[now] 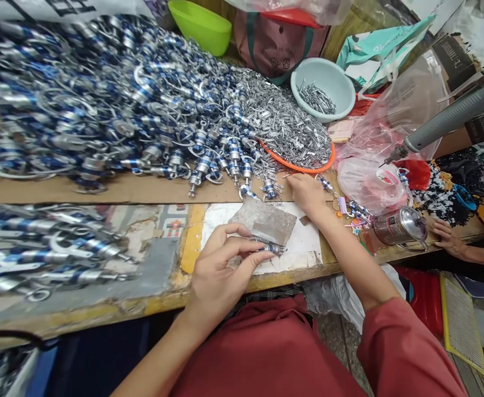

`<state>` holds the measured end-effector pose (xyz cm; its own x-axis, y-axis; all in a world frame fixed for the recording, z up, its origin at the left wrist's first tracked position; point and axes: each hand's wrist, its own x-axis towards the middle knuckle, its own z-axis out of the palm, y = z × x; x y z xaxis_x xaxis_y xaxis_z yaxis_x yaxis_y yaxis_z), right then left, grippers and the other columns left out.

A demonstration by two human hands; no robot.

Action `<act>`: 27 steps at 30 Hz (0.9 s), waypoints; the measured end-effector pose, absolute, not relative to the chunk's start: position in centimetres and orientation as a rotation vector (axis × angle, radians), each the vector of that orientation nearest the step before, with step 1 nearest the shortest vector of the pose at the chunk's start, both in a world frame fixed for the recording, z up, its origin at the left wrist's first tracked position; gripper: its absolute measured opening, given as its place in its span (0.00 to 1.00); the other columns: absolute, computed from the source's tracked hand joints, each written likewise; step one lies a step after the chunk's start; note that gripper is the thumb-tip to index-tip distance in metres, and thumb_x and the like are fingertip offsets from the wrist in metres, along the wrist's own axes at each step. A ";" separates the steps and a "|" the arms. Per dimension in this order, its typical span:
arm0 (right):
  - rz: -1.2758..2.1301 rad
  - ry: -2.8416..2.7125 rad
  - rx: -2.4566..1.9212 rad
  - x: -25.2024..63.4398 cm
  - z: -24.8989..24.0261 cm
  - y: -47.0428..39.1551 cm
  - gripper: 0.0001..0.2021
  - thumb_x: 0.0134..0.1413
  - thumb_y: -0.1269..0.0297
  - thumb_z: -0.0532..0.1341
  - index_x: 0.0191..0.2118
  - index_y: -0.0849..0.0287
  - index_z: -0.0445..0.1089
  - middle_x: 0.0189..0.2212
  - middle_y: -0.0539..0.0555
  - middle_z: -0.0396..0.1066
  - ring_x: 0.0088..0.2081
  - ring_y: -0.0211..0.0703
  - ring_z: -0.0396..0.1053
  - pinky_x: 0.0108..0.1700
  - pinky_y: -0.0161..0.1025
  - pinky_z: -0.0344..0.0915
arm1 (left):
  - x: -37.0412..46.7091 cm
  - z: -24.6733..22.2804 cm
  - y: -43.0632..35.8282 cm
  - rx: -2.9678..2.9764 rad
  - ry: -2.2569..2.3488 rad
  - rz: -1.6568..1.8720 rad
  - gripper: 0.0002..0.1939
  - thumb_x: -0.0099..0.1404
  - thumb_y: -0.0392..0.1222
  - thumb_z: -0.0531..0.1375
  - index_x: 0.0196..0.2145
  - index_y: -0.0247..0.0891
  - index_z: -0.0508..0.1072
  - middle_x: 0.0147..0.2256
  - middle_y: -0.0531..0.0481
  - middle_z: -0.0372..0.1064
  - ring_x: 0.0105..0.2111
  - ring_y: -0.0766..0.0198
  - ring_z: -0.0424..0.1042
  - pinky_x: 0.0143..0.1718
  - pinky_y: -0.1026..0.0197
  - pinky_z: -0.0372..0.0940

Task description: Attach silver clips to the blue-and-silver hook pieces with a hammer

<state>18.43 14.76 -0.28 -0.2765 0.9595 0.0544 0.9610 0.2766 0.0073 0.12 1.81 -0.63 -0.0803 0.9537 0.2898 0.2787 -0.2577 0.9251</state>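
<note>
Left hand: thumb and fingers of the left hand (221, 270) pinch a silver-and-blue piece (272, 248) by its near end, the other end pointing toward the right side
Silver-and-blue piece: lies roughly level between the fingertips, over the white sheet (310, 256) and just beside the near edge of the grey block (267, 220)
Right hand: the right hand (309, 194) is at the near edge of the small flat metal parts (283, 121), fingers bent, just beside the orange rim (308, 169); whether they grasp a part I cannot tell
Grey block: rests on the white sheet, between the two hands
Large heap: blue and silver pieces (101, 105) cover the far left of the table, with another group (60, 248) nearer the person
Bowls: a pale blue bowl (345, 94) with metal pins (316, 98) inside stands beyond the flat parts, a green bowl (204, 27) behind the heap
Right side: a metal cup (399, 225) with a lid stands near another person's hand (448, 240); a grey tool (444, 121) slants above a clear bag (370, 184)
</note>
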 end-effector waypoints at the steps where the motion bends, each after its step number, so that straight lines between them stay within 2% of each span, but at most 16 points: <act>1: -0.050 -2.497 -1.889 17.8 -0.2 15.6 0.15 0.57 0.77 0.50 0.40 0.64 0.73 0.38 0.62 0.73 0.43 0.50 0.69 0.41 0.42 0.64 | 0.2 -0.6 1.8 1.601 1.355 1.370 0.02 0.52 0.40 0.66 0.26 0.41 0.77 0.34 0.50 0.67 0.31 0.66 0.69 0.33 0.64 0.66; 3: -0.044 -2.485 -1.909 17.3 -0.1 16.4 0.14 0.55 0.79 0.50 0.38 0.66 0.73 0.36 0.64 0.73 0.40 0.51 0.70 0.39 0.43 0.65 | 0.2 -0.5 1.9 1.650 1.345 1.373 0.02 0.53 0.40 0.65 0.26 0.41 0.76 0.33 0.50 0.67 0.30 0.66 0.68 0.32 0.64 0.66; 6: -0.033 -2.429 -1.910 18.0 0.3 15.6 0.14 0.52 0.78 0.53 0.41 0.65 0.73 0.39 0.63 0.72 0.38 0.49 0.70 0.39 0.43 0.66 | 0.2 -0.5 1.9 1.684 1.321 1.404 0.01 0.54 0.39 0.65 0.26 0.41 0.76 0.30 0.51 0.67 0.31 0.65 0.69 0.32 0.64 0.66; 10: 0.416 -2.029 -1.581 18.6 1.8 11.0 0.09 0.52 0.72 0.58 0.37 0.62 0.74 0.33 0.54 0.74 0.33 0.40 0.72 0.37 0.37 0.69 | 0.1 -0.6 1.8 1.651 1.244 1.388 0.01 0.54 0.38 0.65 0.27 0.41 0.76 0.27 0.53 0.70 0.28 0.67 0.69 0.32 0.64 0.65; 13: 0.748 -1.924 -1.231 17.7 2.9 6.5 0.05 0.52 0.68 0.62 0.32 0.61 0.76 0.28 0.52 0.75 0.31 0.37 0.72 0.35 0.34 0.70 | 0.2 -0.8 1.7 1.504 1.226 1.334 0.09 0.53 0.39 0.66 0.34 0.41 0.75 0.27 0.54 0.70 0.27 0.67 0.69 0.33 0.65 0.66; 16: 0.791 -1.974 -1.059 16.5 3.3 3.7 0.07 0.54 0.70 0.60 0.30 0.59 0.76 0.29 0.52 0.75 0.32 0.35 0.72 0.35 0.32 0.70 | 0.4 -0.8 1.5 1.374 1.249 1.283 0.18 0.51 0.42 0.67 0.41 0.41 0.73 0.27 0.55 0.70 0.28 0.67 0.70 0.36 0.64 0.67; 18: 0.829 -1.987 -1.025 16.2 3.3 3.3 0.08 0.54 0.71 0.59 0.31 0.59 0.76 0.30 0.52 0.75 0.32 0.34 0.72 0.34 0.32 0.70 | 0.4 -0.5 1.5 1.361 1.274 1.273 0.19 0.51 0.43 0.67 0.42 0.41 0.74 0.27 0.55 0.70 0.28 0.66 0.70 0.37 0.63 0.68; 23: 0.846 -2.039 -0.950 16.6 3.4 3.4 0.09 0.57 0.70 0.57 0.33 0.59 0.75 0.30 0.53 0.75 0.33 0.35 0.72 0.36 0.32 0.71 | 0.2 0.5 1.6 1.394 1.229 1.308 0.06 0.50 0.39 0.67 0.29 0.45 0.79 0.25 0.53 0.73 0.26 0.66 0.70 0.30 0.64 0.67; 27: 0.511 -2.155 -0.896 17.5 2.9 2.6 0.10 0.58 0.67 0.57 0.44 0.60 0.71 0.38 0.57 0.74 0.41 0.39 0.71 0.43 0.37 0.71 | -0.1 1.1 1.8 1.096 1.194 1.271 0.03 0.46 0.38 0.68 0.23 0.45 0.79 0.24 0.53 0.72 0.26 0.66 0.70 0.28 0.66 0.66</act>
<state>17.51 2.64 2.87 -0.4866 0.7314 0.4778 0.4389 0.6776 -0.5902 -0.06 1.77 1.14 -0.0532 0.9982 -0.0290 -0.0913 0.0241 0.9955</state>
